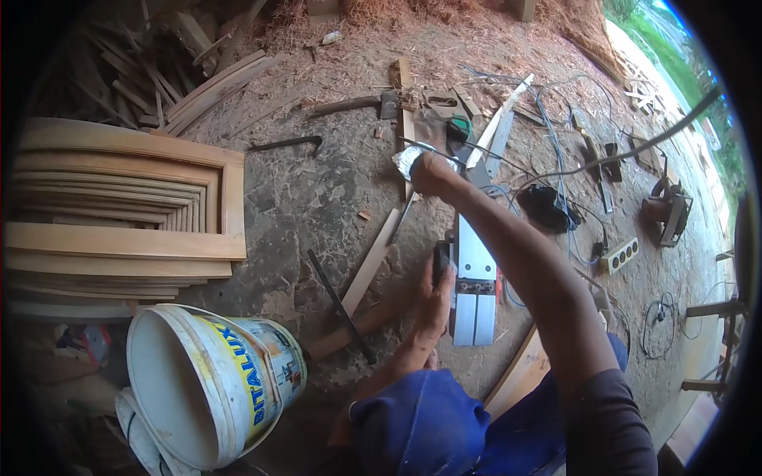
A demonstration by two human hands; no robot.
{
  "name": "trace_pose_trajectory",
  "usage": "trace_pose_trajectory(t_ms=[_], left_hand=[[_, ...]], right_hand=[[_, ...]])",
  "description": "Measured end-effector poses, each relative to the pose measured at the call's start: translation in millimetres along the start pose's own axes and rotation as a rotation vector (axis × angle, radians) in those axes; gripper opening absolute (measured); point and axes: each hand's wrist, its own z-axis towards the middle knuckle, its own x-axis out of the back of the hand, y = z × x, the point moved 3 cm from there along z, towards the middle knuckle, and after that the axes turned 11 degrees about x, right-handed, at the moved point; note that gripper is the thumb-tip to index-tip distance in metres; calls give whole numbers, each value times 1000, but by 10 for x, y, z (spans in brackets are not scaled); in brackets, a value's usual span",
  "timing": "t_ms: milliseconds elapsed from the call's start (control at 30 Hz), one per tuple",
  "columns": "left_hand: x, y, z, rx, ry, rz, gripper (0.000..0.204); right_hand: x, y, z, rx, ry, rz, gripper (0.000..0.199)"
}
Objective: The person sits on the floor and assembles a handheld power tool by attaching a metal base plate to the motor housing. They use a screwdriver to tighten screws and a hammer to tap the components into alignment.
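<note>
An electric hand planer (476, 246) lies upside down before me, its silver sole and cutter block facing up. My left hand (432, 305) is closed against the planer's dark left side, thumb and fingers gripping it. Stretched beyond the planer's far end, my right hand (433, 175) is closed beside a crumpled silvery-white wrapper (406, 162). A thin metal rod shows by these fingers, and I cannot make out what they hold. Just nearer than the wrapper, a slim dark rod-shaped tool (405, 216) leans by a wooden strip (371, 262).
A white bucket (176, 389) lies tipped at lower left, below stacked wooden frames (232, 190). A hatchet (389, 105), a pry bar (286, 143) and a dark metal bar (337, 297) lie on the floor. Cables, a power strip (619, 255) and a power tool (667, 213) are at right.
</note>
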Motion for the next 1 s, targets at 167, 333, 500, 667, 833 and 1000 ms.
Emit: trace_pose_trajectory(t_ms=[167,333,500,667,833,1000], left_hand=[[95,65,12,-28,-36,3,61],[125,72,6,43,-104,49,64],[-31,260,5,-13,-169,-58,63],[85,149,17,12,-29,32,56],[285,170,34,-29,-42,0,49],[232,-75,85,26,-166,-173,44]], right_hand=[[-478,-325,147,-328,-228,171,25],[-920,-153,99,-565,-128,204,60],[-951,140,-80,-832,233,587,41],[41,101,-81,-436,267,1342,20],[1357,-884,-884,-119,340,947,27],[1628,-809,-1859,250,85,631,16]])
